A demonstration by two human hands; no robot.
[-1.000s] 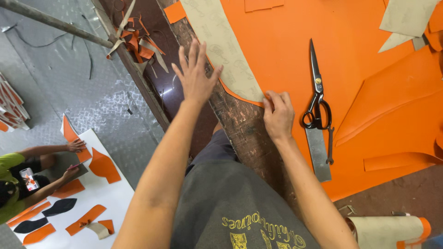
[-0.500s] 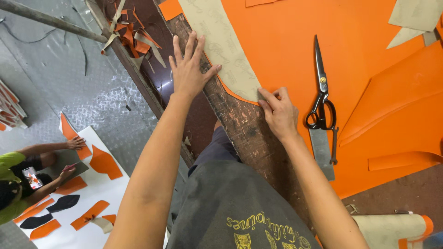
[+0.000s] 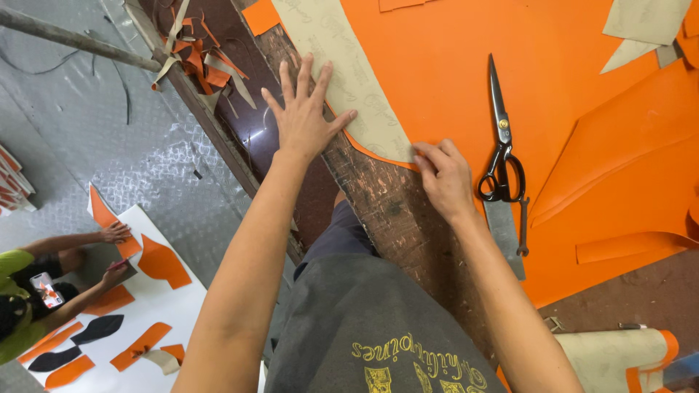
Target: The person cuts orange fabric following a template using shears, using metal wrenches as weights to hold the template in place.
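While the beige paper pattern [image 3: 349,80] lies along the orange sheet's [image 3: 553,131] near edge, my left hand [image 3: 304,116] has slid up, open and flat. My right hand [image 3: 445,178] now pinches the pattern's lower tip, beside the scissors [image 3: 501,138].

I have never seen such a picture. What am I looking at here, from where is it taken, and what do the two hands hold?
A head-worn camera looks down on a person's bare hands. The left hand lies flat, fingers spread, on a long beige paper pattern strip. The right hand pinches that strip's lower end against a large orange sheet on a worn wooden table. Black-handled steel scissors lie beside it, unheld. Below left, another person works over orange pieces on a white board.
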